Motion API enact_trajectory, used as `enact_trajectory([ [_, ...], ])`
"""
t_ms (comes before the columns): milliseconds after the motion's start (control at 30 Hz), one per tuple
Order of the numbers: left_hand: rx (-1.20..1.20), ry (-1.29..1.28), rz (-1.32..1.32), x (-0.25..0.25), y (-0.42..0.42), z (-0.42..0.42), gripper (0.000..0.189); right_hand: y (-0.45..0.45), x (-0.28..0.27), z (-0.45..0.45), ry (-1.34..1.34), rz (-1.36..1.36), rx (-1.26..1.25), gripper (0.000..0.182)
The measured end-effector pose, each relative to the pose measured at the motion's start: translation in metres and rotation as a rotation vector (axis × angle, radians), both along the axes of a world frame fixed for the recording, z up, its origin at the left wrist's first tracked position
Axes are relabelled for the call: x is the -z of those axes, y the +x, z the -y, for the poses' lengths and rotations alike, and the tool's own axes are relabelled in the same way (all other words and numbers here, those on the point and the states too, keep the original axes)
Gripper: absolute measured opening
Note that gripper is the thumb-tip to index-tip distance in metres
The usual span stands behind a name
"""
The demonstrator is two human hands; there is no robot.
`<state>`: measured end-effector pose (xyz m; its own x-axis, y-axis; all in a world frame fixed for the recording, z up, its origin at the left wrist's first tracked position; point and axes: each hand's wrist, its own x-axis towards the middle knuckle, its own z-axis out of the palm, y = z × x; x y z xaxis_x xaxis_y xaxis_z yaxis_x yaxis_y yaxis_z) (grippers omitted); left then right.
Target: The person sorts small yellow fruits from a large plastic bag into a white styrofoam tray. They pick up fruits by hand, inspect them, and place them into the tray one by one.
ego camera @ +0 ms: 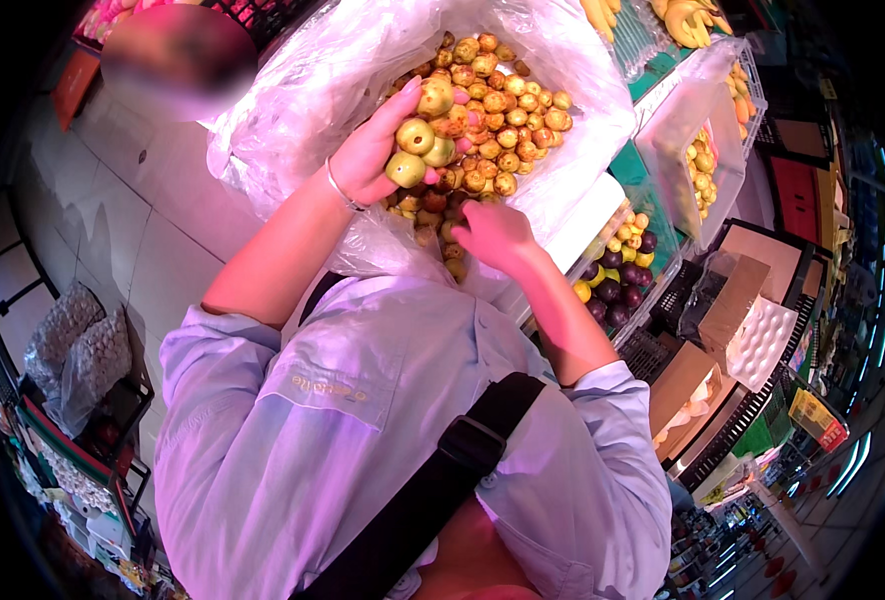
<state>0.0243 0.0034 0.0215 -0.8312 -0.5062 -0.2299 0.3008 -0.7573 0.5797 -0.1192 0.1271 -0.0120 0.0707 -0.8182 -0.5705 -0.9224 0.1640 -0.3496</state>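
Note:
A large box or bin lined with clear plastic [300, 97] lies before me, holding many small round yellow-brown fruits [514, 120], probably jujubes. My left hand [371, 154] is palm up over the left part of the pile and cradles several of the fruits [415, 136], some greener than those below. My right hand [496, 234] is at the near edge of the pile, fingers bent down among the fruits; its fingertips are partly hidden, so whether it grips one is unclear.
On the right stand a clear tub of yellow fruits [701, 176], a container of dark purple and yellow fruits [622, 281], bananas [686, 22] and cardboard boxes [735, 307]. Bagged goods [86, 352] are at the left. A blurred shape is at the upper left.

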Motion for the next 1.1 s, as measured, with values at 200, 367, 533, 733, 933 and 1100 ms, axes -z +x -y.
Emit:
enact_trajectory([
  [200,0.002,0.027,0.013,-0.001,0.000,0.000,0.050,0.003,0.019,-0.006,-0.039,0.092,0.055,0.030],
  [367,-0.011,0.019,0.014,0.000,0.001,0.000,0.049,-0.021,-0.028,0.004,0.109,1.399,0.744,0.041],
  [533,0.001,0.035,0.009,0.000,0.000,0.001,0.049,-0.018,-0.040,0.005,0.175,1.922,0.788,0.049],
  [733,0.012,0.031,0.003,0.002,0.000,0.001,0.049,-0.015,-0.040,0.001,0.200,2.001,0.990,0.045],
  [933,0.014,0.010,0.028,-0.005,-0.003,-0.003,0.047,-0.012,-0.048,0.001,0.028,1.828,1.043,0.039],
  [1100,-0.195,-0.938,0.449,0.006,-0.009,-0.012,0.045,-0.013,-0.022,-0.004,0.161,2.025,1.046,0.036],
])
